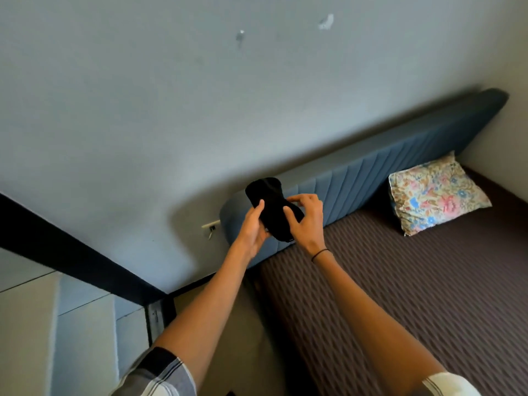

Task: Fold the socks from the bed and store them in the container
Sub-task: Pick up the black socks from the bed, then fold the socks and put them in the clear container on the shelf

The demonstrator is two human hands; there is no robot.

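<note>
The bed (400, 295) fills the right of the view, its headboard (371, 172) standing against the wall (143, 110) behind it. A pillow (437, 192) lies on the bed at its far right corner, leaning on the headboard. A socket (211, 225) sits on the wall just left of the headboard's left end. Both hands are raised before that left end, above the bed's near left edge: the left hand (253, 227) and right hand (307, 221) hold a sock (271, 207) between them. Floor (223, 315) lies left of the bed.
</note>
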